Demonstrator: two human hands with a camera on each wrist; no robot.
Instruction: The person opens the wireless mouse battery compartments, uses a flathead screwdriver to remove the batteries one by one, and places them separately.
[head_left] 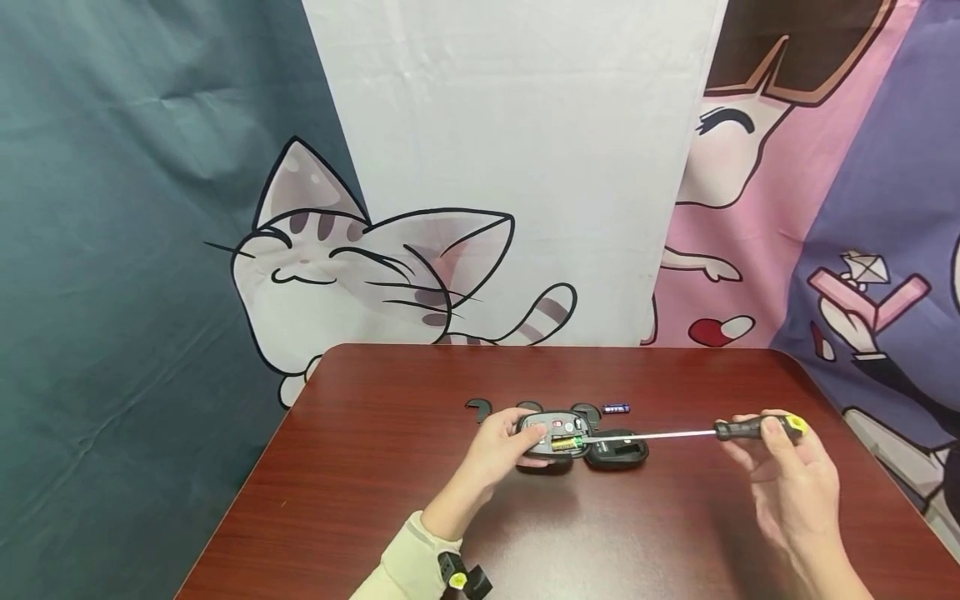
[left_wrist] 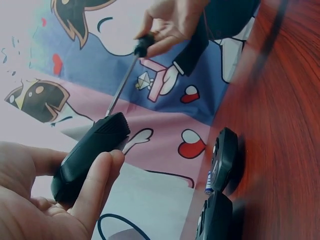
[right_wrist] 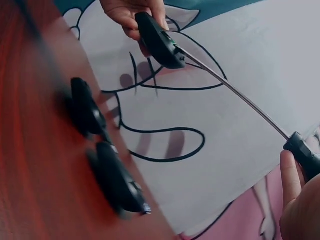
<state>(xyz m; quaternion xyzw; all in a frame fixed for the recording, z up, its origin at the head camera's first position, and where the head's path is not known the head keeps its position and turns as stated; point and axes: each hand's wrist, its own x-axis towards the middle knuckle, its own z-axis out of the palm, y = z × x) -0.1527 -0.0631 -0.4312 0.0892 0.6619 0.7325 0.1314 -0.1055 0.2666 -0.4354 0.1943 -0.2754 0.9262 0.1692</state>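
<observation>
My left hand [head_left: 491, 450] holds a black computer mouse [head_left: 557, 422] above the table, its grey underside showing. A green-and-yellow battery [head_left: 564, 444] lies in the mouse's uncovered compartment. In my right hand [head_left: 797, 479] is a long screwdriver [head_left: 660, 435], gripped by its black and yellow handle. The shaft points left, and its tip meets the mouse at the battery's end. In the left wrist view the mouse [left_wrist: 90, 155] sits between thumb and fingers. The right wrist view shows the shaft [right_wrist: 240, 100] reaching the mouse [right_wrist: 159, 42]; exact contact is hard to tell.
Two more black mice lie on the reddish-brown table: one [head_left: 618, 452] right of the held mouse, one [head_left: 545, 468] partly hidden below it. Behind are a blue battery [head_left: 617, 408] and dark curved covers [head_left: 480, 408]. A printed cloth [head_left: 495, 125] hangs beyond the table.
</observation>
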